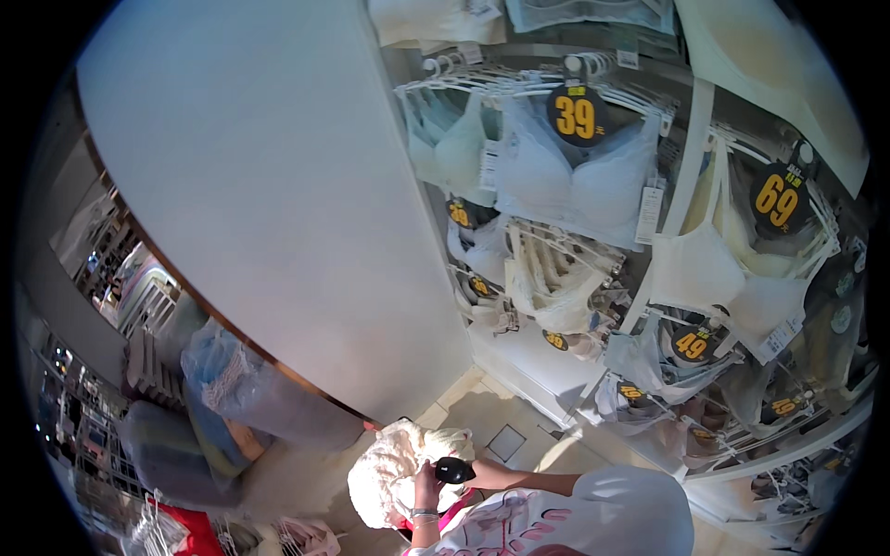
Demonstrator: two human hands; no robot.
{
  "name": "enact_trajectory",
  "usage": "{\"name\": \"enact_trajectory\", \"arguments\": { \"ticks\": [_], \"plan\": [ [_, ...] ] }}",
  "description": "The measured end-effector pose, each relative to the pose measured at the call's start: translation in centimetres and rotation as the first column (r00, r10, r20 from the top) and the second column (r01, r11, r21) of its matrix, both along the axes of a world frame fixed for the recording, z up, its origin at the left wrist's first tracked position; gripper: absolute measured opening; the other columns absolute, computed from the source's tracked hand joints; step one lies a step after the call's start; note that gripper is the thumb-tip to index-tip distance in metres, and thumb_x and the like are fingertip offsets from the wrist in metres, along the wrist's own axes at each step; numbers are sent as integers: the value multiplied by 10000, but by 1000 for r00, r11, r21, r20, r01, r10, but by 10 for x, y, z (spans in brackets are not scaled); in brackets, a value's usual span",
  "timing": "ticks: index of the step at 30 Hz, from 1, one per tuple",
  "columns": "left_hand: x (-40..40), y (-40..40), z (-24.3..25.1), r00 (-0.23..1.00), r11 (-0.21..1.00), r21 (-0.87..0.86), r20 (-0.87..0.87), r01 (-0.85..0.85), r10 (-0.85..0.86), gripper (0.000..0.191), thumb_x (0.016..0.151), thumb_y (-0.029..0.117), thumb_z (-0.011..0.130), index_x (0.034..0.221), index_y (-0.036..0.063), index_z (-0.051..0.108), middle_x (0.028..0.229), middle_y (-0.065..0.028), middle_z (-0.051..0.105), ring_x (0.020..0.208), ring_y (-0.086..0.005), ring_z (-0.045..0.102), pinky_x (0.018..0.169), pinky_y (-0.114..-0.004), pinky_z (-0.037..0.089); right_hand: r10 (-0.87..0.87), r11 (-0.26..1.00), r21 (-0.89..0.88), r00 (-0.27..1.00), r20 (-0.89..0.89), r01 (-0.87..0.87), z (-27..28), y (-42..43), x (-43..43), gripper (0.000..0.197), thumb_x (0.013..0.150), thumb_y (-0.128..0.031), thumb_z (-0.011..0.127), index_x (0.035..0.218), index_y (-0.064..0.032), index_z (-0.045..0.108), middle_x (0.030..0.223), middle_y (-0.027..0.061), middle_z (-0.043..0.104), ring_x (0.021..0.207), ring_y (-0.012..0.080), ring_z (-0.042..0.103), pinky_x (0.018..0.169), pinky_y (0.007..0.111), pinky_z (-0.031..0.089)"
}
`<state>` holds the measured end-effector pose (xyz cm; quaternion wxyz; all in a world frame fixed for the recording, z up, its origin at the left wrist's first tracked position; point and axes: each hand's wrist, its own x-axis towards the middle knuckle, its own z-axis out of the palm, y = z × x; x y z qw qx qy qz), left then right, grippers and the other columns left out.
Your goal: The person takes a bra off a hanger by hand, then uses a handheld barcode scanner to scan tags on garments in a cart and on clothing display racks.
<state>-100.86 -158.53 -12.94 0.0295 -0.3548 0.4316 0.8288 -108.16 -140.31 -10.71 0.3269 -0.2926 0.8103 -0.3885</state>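
Observation:
Low in the view, my left hand [426, 484], with bands at its wrist, rests against a bundle of cream fluffy fabric [379, 479]. Its fingers come up to the left end of a rounded black object [455, 470], which bears small white writing. I cannot tell whether this hand grips the fabric or the object. From the other side, my right hand [484, 475] closes on the black object, its fingers partly hidden behind it. Bright pink material [455, 512] shows beneath the bundle, between my forearms.
Bras [577, 174] hang on rack arms to the right, with round black price signs [780, 199]. A tall white panel [278, 208] stands ahead. Plastic-wrapped goods [229, 375] and hangers with clothing [174, 528] are at the left, above a tiled floor [506, 443].

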Motion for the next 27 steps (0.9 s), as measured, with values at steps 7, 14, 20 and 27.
{"name": "enact_trajectory", "arguments": {
  "ticks": [7,14,20,27],
  "plan": [
    [71,-40,16,905,537,-729,373,423,-206,462,937,398,417,1045,-11,602,877,-208,673,812,-326,656,747,-432,500,-171,973,-151,985,29,174,33,-16,39,378,709,-256,742,935,30,641,776,201,665,748,278,673,668,370,495],
    [153,-57,-95,554,-36,-791,459,611,-695,384,943,338,365,1067,72,612,962,-249,633,915,-416,606,818,-476,463,-248,969,-84,929,-275,234,29,-65,59,333,661,-209,742,843,36,609,781,240,633,785,399,629,672,423,500],
    [144,-27,-8,800,386,-709,450,590,-396,504,901,444,418,958,1,655,923,-256,642,883,-403,621,809,-450,474,-262,964,-139,894,-364,226,27,-86,88,290,663,-153,737,856,20,609,879,223,607,841,400,604,720,425,495],
    [156,-20,-12,823,448,-697,410,561,-393,524,870,445,475,867,-46,658,861,-280,638,847,-413,628,786,-447,484,-92,988,56,838,-537,144,0,-94,125,222,678,-160,699,862,-54,635,902,150,620,860,351,603,802,464,451]
  ]
}}
